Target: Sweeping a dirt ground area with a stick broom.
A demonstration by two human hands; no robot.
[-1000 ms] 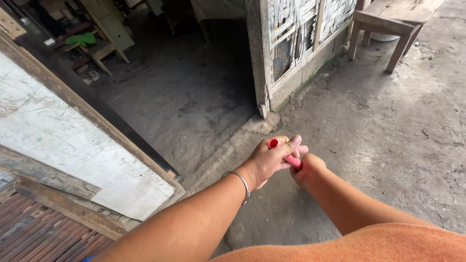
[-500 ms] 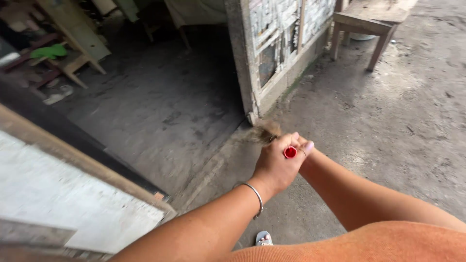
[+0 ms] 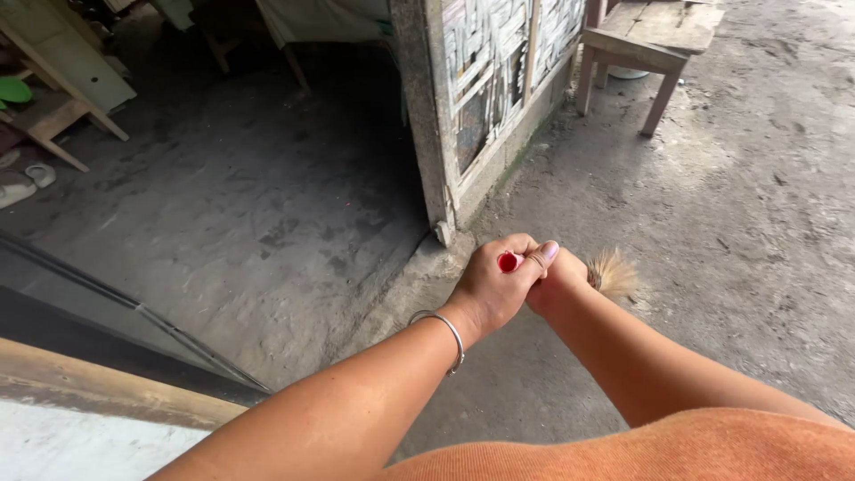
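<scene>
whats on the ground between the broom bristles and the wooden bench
Nothing: in the head view, only bare dusty concrete ground runs from the broom bristles by the hands up to the wooden bench.

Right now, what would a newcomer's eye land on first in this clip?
Mid-frame, the left hand and right hand are clasped together around a broom handle whose red end pokes up between them, with pale bristles fanning out just right of the right hand. A silver bangle circles the left wrist. Behind, a woven wall panel edges a dark doorway, and a wooden bench stands top right.
</scene>
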